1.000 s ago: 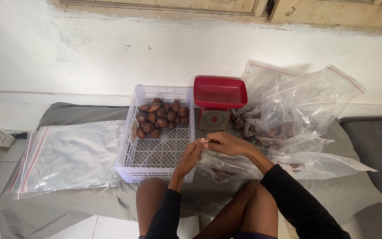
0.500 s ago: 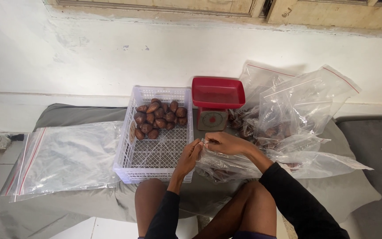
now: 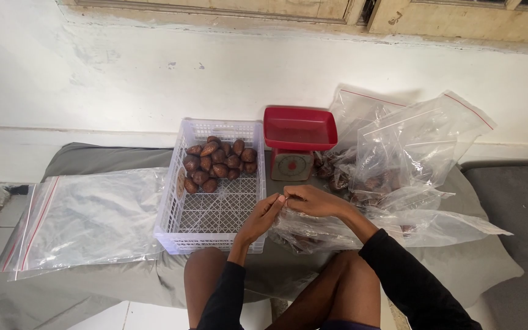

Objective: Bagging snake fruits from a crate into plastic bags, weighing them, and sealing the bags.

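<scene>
Meeting near the middle of the frame, the left hand (image 3: 261, 218) and the right hand (image 3: 316, 201) come together at their fingertips, just right of the white plastic basket (image 3: 212, 214). The fingers of both hands are narrow, pinched on the edge of a clear plastic bag (image 3: 313, 229) that lies crumpled under the right wrist, in the lower middle of the frame. What is inside this bag I cannot tell clearly; only some dark shapes show through the plastic. Both arms wear black sleeves, and the bare knees of the person are at the bottom of the frame.

The basket stands left of the hands, and its far half holds a heap of brown scaly fruits (image 3: 218, 164); the near half shows only the grid floor. Behind the hands, in the upper middle, stands a small red kitchen scale (image 3: 299, 143) with a red tray on top and a round dial at the front. Right of the scale there is a pile of clear zip bags (image 3: 410, 146) with red seal lines, some standing up against the white wall (image 3: 154, 79), and some dark fruits are visible among them. At the left of the frame one large flat zip bag (image 3: 87, 217) lies on the grey cushion (image 3: 93, 159), just beside the basket. All these things rest on this grey cushion.
</scene>
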